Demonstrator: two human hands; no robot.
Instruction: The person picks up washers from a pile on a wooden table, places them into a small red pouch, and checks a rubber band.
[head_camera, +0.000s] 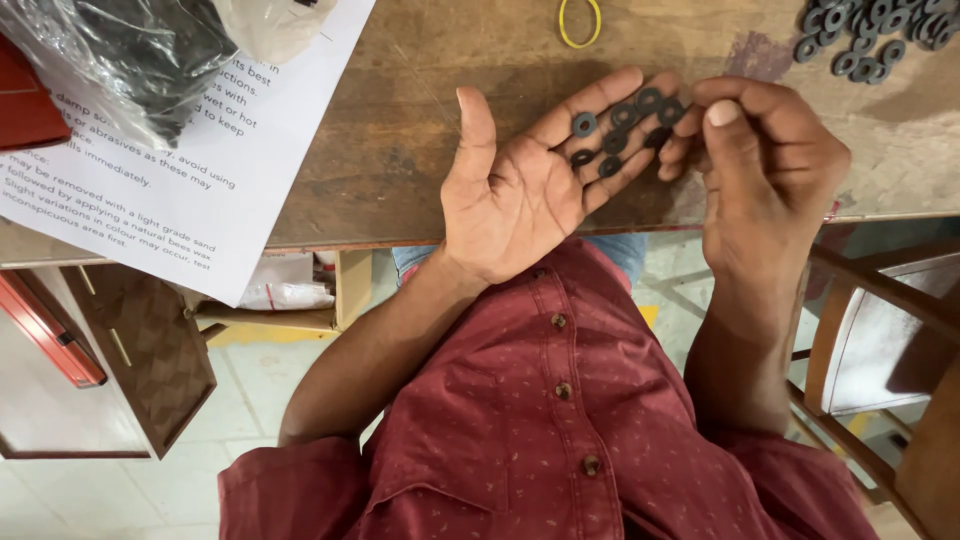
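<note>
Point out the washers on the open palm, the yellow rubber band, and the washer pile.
washers (622, 130), head view, middle of cluster.
yellow rubber band (565, 30), head view, left curve.
washer pile (868, 40), head view, centre.

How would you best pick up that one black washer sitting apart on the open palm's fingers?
Probably by its outer rim, pinched from above. The washer lies flat and alone on the left hand, clear of the other washers, so fingertips of the right hand can straddle it.

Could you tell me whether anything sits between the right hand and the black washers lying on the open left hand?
Nothing visible does. The right hand has its fingertips right beside the black washers, which lie exposed on the fingers of the open left hand, above the wooden table.
</note>
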